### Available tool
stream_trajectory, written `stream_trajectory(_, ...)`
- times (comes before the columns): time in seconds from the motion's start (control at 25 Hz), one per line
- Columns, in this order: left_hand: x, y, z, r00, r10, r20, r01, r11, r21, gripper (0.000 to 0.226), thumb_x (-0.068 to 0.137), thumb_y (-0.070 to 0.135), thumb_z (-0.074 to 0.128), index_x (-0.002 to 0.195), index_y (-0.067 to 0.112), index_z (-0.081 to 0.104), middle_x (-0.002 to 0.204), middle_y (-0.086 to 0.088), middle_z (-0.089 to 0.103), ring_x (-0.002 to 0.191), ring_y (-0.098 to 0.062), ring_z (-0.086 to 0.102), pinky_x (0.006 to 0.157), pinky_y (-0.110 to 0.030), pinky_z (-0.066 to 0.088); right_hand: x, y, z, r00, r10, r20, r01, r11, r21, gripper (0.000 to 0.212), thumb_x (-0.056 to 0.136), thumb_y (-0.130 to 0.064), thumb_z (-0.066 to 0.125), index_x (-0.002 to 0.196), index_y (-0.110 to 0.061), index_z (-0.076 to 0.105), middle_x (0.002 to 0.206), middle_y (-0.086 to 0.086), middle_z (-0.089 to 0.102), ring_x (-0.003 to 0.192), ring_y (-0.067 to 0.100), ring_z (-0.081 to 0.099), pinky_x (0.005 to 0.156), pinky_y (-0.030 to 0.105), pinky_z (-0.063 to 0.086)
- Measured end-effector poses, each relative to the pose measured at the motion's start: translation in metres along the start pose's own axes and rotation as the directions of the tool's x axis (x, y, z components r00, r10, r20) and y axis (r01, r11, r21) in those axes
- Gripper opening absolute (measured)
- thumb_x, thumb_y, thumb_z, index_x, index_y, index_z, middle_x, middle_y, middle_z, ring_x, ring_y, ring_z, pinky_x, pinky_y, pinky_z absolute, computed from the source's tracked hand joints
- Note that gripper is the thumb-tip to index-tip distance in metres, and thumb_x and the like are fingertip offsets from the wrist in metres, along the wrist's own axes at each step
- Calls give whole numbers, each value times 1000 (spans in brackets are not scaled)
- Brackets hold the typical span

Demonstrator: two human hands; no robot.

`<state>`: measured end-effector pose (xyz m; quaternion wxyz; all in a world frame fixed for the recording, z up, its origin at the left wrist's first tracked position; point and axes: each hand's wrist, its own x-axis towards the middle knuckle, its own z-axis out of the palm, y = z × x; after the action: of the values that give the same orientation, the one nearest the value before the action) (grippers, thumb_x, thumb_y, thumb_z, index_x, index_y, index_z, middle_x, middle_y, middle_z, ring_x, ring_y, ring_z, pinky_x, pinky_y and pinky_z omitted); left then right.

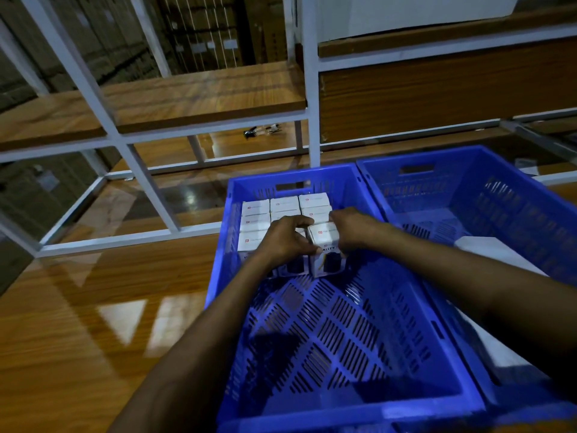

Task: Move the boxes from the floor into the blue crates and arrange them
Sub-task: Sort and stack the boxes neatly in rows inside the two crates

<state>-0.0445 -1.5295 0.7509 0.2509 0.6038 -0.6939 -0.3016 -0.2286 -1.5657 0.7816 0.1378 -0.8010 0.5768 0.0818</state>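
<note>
The box [324, 242], centre frame in the left crate [343, 415], is clamped between your left hand [285, 242] and right hand [352, 229]. Press it down square, flush against the rows [268, 214] behind, leaving no gap.

- Blue crate [359, 323]: slotted plastic, smooth.
- Boxes [282, 204]: white printed cardboard, slight sheen.
- Floor [78, 323]: wood-grain, highly glossy.
- Rack frame [310, 89]: white-painted metal.

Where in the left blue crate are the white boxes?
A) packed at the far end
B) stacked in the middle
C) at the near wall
A: the white boxes sit in rows at the far end of the left crate, where the left hand and right hand hold the front box.
</note>
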Motion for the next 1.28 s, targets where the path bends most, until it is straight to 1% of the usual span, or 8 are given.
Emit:
stream_trajectory(0.12,5,-5,5,999,28,-44,-22,991,134,74,66,35,94,132,24,63,117,7,68,84,-6,60,69,-18,46,5,-4,5,997,77,-19,-76,995,67,63,69,-7,86,125,-9,55,125,14,62,107,30,65,74,32,53)
stream_trajectory(0.32,11,-14,13,995,68,-75,-47,968,246,70,67,31,92,130,26,63,120,2,69,105,-21,62,82,-36,55,15,-18,21,958,281,-51,-253,917,307,69,82,-5,75,137,-5,33,134,20,56,118,38,61,79,41,49)
stream_trajectory(0.48,11,-15,16,991,102,-86,-72,951,300,69,72,29,89,134,24,59,126,2,60,113,-21,55,89,-36,52,20,-21,24,913,407,34,-390,843,371,90,78,-1,81,146,-3,22,137,22,53,118,39,61,84,44,54)
stream_trajectory(0.64,9,-13,16,975,173,-138,-71,834,547,77,76,35,84,144,23,49,145,-1,45,126,-26,45,99,-40,44,26,-20,25,944,296,144,-325,906,271,46,78,-5,82,120,1,67,103,15,76,84,27,75,68,35,61)
stream_trajectory(0.76,10,-14,20,987,126,-100,-38,785,618,88,80,43,80,153,24,36,159,-3,34,138,-29,40,107,-44,38,28,-20,29,957,264,123,-286,931,228,33,78,-6,83,109,-3,72,95,12,76,78,25,74,68,33,61)
stream_trajectory(1.0,6,-23,33,989,131,-63,-40,661,749,97,86,42,76,161,25,17,166,-6,23,150,-30,24,115,-46,30,29,-21,32,956,271,116,-290,931,220,55,78,-10,85,126,-3,59,115,14,71,91,26,71,73,31,60)
stream_trajectory(1.12,6,-25,35,989,134,-62,-44,668,743,98,87,41,74,162,24,14,167,-7,20,153,-30,20,117,-44,27,27,-20,33,955,273,117,-291,936,199,77,83,-21,82,144,-4,37,140,16,56,120,29,62,94,35,55)
stream_trajectory(1.28,1,-33,37,988,128,-83,-15,622,783,106,87,54,70,163,22,4,169,-11,10,155,-33,13,123,-47,17,22,-22,33,951,281,131,-309,893,327,107,80,-29,85,154,-2,12,150,20,42,128,34,55,99,38,52)
